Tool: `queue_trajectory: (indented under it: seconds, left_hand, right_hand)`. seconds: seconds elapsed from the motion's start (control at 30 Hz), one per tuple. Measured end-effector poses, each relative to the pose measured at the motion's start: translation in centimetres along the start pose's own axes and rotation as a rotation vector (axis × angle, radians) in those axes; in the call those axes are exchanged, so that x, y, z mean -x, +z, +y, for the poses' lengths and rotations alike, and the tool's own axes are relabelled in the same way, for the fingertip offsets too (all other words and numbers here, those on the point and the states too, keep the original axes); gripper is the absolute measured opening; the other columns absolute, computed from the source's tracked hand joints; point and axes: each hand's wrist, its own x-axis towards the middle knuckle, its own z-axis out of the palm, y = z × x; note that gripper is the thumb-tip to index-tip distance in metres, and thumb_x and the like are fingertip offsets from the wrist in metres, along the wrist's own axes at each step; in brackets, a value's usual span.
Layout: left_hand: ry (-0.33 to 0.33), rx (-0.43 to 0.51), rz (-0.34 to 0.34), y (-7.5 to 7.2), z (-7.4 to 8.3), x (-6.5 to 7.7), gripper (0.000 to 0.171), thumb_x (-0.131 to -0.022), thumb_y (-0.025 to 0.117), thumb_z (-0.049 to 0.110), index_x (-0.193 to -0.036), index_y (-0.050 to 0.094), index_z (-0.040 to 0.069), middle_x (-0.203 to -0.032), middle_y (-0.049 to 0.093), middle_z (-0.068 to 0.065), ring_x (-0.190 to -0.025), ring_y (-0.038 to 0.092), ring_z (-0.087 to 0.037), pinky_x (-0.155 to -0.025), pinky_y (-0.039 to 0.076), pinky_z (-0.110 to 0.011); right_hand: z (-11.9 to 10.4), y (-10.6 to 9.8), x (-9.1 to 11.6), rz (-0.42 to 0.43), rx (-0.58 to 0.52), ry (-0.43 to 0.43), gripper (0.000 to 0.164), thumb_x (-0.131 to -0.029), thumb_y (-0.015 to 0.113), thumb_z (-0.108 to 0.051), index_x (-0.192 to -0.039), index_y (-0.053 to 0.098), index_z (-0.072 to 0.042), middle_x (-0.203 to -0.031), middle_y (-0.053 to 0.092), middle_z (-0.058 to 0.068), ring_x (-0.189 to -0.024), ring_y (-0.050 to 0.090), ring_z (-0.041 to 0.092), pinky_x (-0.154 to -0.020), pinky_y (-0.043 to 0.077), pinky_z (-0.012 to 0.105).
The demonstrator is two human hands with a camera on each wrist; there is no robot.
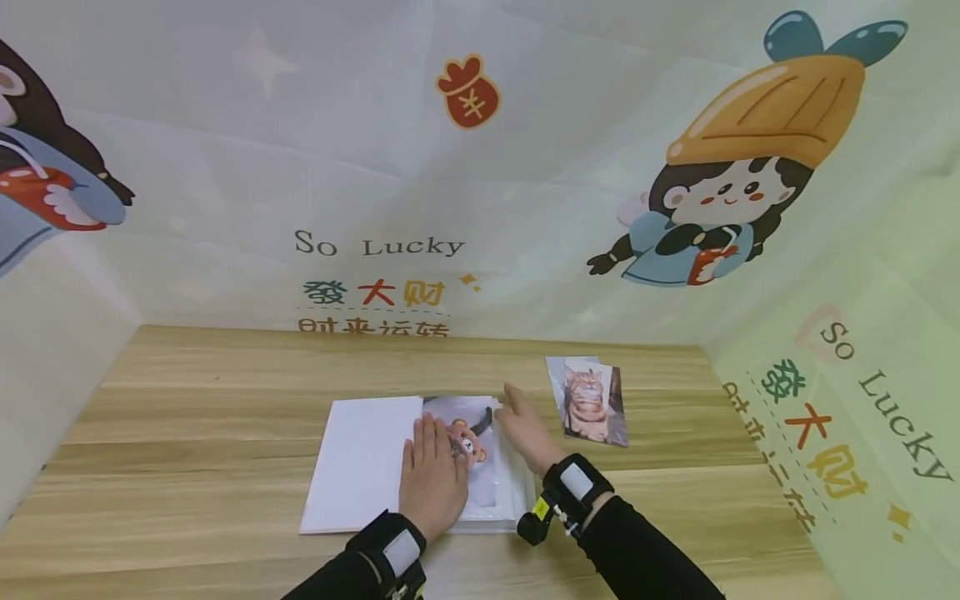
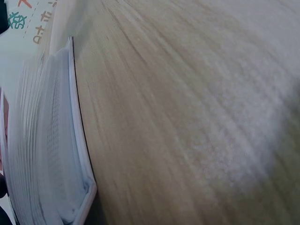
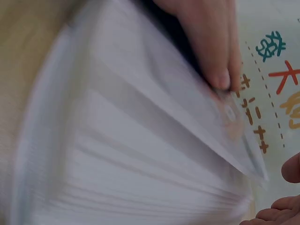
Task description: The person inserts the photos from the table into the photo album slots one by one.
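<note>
A white photo album lies spread on the wooden table, its thick stack of page edges showing in the left wrist view. On the right-hand page, under a clear sleeve, is a picture of a brown bear. My left hand rests on that page with straight fingers, covering part of the bear. Beside the page's upper right edge is my right hand, its fingers extended and holding nothing. From the right wrist, the album's pages look fanned and blurred, with the left fingers pressing the top one.
Loose cat pictures overlap each other on the table to the right of the album. The wooden table meets a printed cloth backdrop behind and at both sides. Each wrist wears a black strap with a camera.
</note>
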Motion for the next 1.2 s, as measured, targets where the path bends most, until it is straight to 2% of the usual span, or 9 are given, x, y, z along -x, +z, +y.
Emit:
queue_trajectory:
  seconds: [0.1, 0.27, 0.4, 0.57, 0.77, 0.93, 1.0, 1.1, 1.2]
  left_hand:
    - [-0.009, 0.01, -0.013, -0.2, 0.0, 0.0, 0.06, -0.104, 0.049, 0.012, -0.149, 0.034, -0.026, -0.16, 0.029, -0.043, -0.154, 0.024, -0.055, -0.123, 0.021, -0.066]
    - [-0.021, 0.033, -0.03, -0.2, 0.0, -0.1, 0.061, -0.104, 0.05, 0.011, -0.15, 0.033, -0.025, -0.161, 0.028, -0.043, -0.154, 0.023, -0.055, -0.123, 0.019, -0.067]
    - [-0.023, 0.039, -0.041, -0.1, -0.1, -0.1, 0.061, -0.105, 0.05, 0.012, -0.15, 0.032, -0.025, -0.162, 0.026, -0.043, -0.154, 0.022, -0.056, -0.123, 0.019, -0.067]
    - [-0.017, 0.035, -0.032, 0.3, -0.4, -0.3, 0.061, -0.105, 0.052, 0.012, -0.149, 0.033, -0.026, -0.161, 0.026, -0.043, -0.153, 0.022, -0.057, -0.122, 0.02, -0.068]
    - [-0.03, 0.06, -0.025, 0.2, -0.4, -0.5, 0.06, -0.105, 0.05, 0.012, -0.149, 0.034, -0.025, -0.161, 0.028, -0.043, -0.153, 0.023, -0.056, -0.121, 0.021, -0.068]
    - [-0.036, 0.111, -0.057, -0.8, 0.1, -0.7, 0.059, -0.105, 0.048, 0.012, -0.149, 0.034, -0.026, -0.161, 0.026, -0.044, -0.154, 0.021, -0.057, -0.12, 0.02, -0.071]
    - [-0.025, 0.167, -0.06, -1.6, 0.3, -0.9, 0.058, -0.105, 0.047, 0.01, -0.147, 0.034, -0.028, -0.159, 0.026, -0.047, -0.152, 0.021, -0.06, -0.12, 0.02, -0.072]
    - [-0.012, 0.335, -0.081, -3.4, 1.0, -1.3, 0.055, -0.104, 0.043, 0.008, -0.145, 0.035, -0.028, -0.154, 0.031, -0.05, -0.149, 0.026, -0.062, -0.12, 0.022, -0.071]
    - [-0.066, 0.5, -0.151, -5.8, 1.7, -2.0, 0.055, -0.108, 0.039, 0.013, -0.148, 0.035, -0.025, -0.153, 0.036, -0.047, -0.148, 0.032, -0.059, -0.12, 0.026, -0.067]
  right_hand:
    - [0.2, 0.4, 1.2, -0.034, -0.024, -0.026, 0.063, -0.1, 0.047, -0.001, -0.152, 0.024, 0.025, -0.159, 0.026, 0.046, -0.152, 0.023, 0.058, -0.124, 0.021, 0.063]
    - [0.0, 1.0, 3.0, -0.068, 0.001, -0.046, 0.066, -0.1, 0.049, 0.0, -0.154, 0.021, 0.024, -0.161, 0.023, 0.045, -0.154, 0.019, 0.056, -0.125, 0.016, 0.063]
    - [-0.3, 1.4, 4.1, -0.073, 0.05, -0.041, 0.071, -0.1, 0.053, -0.003, -0.155, 0.019, 0.024, -0.162, 0.019, 0.045, -0.154, 0.019, 0.056, -0.124, 0.017, 0.064]
    - [-0.5, 1.9, 5.3, -0.065, 0.066, -0.072, 0.071, -0.1, 0.055, -0.007, -0.154, 0.021, 0.024, -0.16, 0.022, 0.046, -0.152, 0.021, 0.058, -0.123, 0.018, 0.066]
    - [-1.0, 2.4, 6.5, -0.048, -0.093, -0.079, 0.072, -0.102, 0.053, -0.004, -0.153, 0.013, 0.027, -0.161, 0.016, 0.048, -0.154, 0.016, 0.057, -0.124, 0.016, 0.065]
    - [-2.2, 3.1, 7.9, -0.094, -0.244, -0.06, 0.074, -0.105, 0.05, -0.007, -0.154, 0.005, 0.025, -0.162, 0.014, 0.047, -0.155, 0.017, 0.055, -0.124, 0.019, 0.064]
    - [-2.6, 3.3, 8.3, -0.119, -0.278, -0.072, 0.072, -0.107, 0.048, -0.009, -0.155, 0.005, 0.023, -0.163, 0.013, 0.046, -0.155, 0.015, 0.054, -0.124, 0.019, 0.064]
    - [-3.4, 3.7, 8.6, -0.173, -0.331, -0.109, 0.066, -0.11, 0.04, -0.014, -0.158, 0.007, 0.019, -0.167, 0.011, 0.041, -0.157, 0.01, 0.052, -0.125, 0.014, 0.065]
    - [-3.9, 4.2, 8.6, -0.245, -0.37, -0.145, 0.063, -0.115, 0.028, -0.022, -0.161, 0.008, 0.015, -0.169, 0.009, 0.036, -0.159, 0.007, 0.049, -0.125, 0.012, 0.065]
